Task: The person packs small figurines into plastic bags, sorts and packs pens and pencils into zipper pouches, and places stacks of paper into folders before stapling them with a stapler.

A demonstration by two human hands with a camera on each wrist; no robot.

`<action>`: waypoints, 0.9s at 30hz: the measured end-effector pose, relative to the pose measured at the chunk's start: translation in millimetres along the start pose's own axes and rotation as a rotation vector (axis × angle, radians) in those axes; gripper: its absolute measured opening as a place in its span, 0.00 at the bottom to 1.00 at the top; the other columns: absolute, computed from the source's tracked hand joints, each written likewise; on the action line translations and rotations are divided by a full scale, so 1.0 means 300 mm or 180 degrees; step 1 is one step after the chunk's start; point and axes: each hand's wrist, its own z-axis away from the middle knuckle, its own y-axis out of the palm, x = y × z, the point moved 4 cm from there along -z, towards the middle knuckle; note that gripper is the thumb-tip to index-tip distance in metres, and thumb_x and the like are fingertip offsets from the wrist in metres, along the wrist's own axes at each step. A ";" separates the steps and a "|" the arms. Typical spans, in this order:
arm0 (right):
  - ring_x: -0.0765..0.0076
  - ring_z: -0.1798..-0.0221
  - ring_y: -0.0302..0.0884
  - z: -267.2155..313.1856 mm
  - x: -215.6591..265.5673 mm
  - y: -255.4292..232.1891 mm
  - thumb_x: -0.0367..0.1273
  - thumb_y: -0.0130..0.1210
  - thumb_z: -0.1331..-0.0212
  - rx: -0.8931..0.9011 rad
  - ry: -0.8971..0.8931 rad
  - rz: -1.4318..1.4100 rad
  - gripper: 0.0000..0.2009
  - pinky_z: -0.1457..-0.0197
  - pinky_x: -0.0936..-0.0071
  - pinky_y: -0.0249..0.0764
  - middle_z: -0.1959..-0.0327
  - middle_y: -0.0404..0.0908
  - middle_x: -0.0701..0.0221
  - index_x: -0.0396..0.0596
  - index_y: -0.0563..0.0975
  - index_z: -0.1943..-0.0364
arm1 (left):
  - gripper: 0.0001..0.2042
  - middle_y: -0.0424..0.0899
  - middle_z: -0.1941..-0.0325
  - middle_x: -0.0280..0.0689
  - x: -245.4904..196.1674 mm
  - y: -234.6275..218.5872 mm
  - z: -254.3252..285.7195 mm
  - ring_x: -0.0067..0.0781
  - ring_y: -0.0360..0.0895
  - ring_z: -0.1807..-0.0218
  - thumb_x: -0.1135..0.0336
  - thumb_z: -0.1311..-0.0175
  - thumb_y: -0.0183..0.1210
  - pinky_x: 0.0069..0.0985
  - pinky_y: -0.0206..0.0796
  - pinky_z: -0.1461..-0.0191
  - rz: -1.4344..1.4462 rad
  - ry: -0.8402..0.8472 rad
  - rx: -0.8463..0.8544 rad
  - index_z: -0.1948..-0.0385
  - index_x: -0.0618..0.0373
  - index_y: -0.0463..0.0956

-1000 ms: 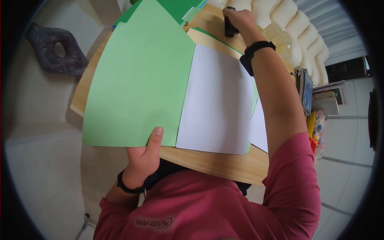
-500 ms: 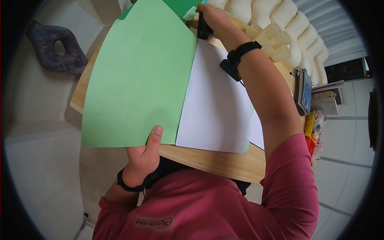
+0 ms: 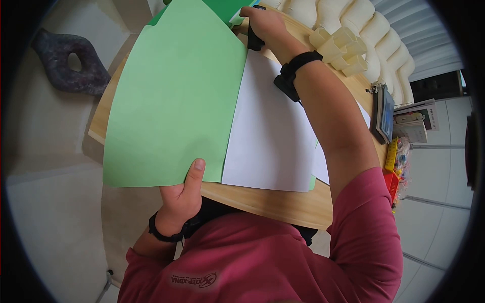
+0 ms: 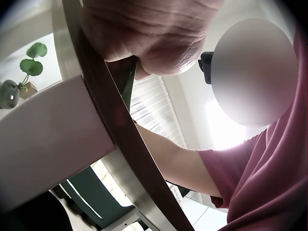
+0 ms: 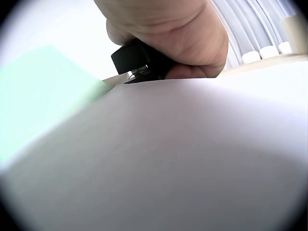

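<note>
A light green folder (image 3: 172,101) lies open on the table in the head view, its cover raised on the left. My left hand (image 3: 183,202) pinches the cover's near edge, thumb on top and the other fingers hidden beneath. White paper (image 3: 268,136) lies on the folder's right side. At the paper's far left corner, my right hand (image 3: 268,24) grips a black stapler (image 3: 255,40). In the right wrist view the stapler (image 5: 132,58) sits right at the paper's edge, its jaws hidden partly by the sheet and the hand.
Darker green folders (image 3: 230,9) lie at the table's far edge. Cream tube-shaped holders (image 3: 341,50) stand right of my forearm. Further right are a dark-covered binder (image 3: 384,113), a yellow basket (image 3: 391,154) and a red basket (image 3: 391,183). More white sheets (image 3: 320,166) show beneath my right arm.
My right hand has carried the stapler leftward from beside the holders to the paper's far left corner. The left hand keeps its hold on the cover.
</note>
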 end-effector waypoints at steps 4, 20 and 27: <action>0.55 0.60 0.89 -0.044 -0.030 -0.044 0.48 0.67 0.41 -0.0228 0.0388 -0.0771 0.27 0.55 0.58 0.85 0.59 0.89 0.54 0.33 0.85 0.54 | 0.11 0.86 0.46 0.36 -0.003 0.003 -0.001 0.28 0.80 0.47 0.76 0.20 0.58 0.27 0.72 0.38 0.0054 0.0007 -0.0036 0.42 0.68 0.80; 0.40 0.45 0.88 -0.047 -0.185 -0.241 0.39 0.56 0.37 -0.0634 0.0746 0.0425 0.19 0.41 0.58 0.82 0.49 0.89 0.48 0.37 0.86 0.52 | 0.13 0.85 0.41 0.39 0.003 0.005 0.005 0.30 0.80 0.42 0.77 0.20 0.57 0.30 0.71 0.33 -0.0027 0.0011 0.0071 0.39 0.69 0.78; 0.42 0.46 0.89 -0.050 -0.213 -0.251 0.39 0.60 0.38 -0.0799 0.0533 0.0479 0.17 0.42 0.55 0.83 0.52 0.91 0.50 0.39 0.88 0.56 | 0.14 0.85 0.39 0.41 -0.011 0.016 0.011 0.33 0.80 0.39 0.76 0.20 0.56 0.32 0.69 0.30 -0.0127 -0.0102 0.0029 0.37 0.70 0.77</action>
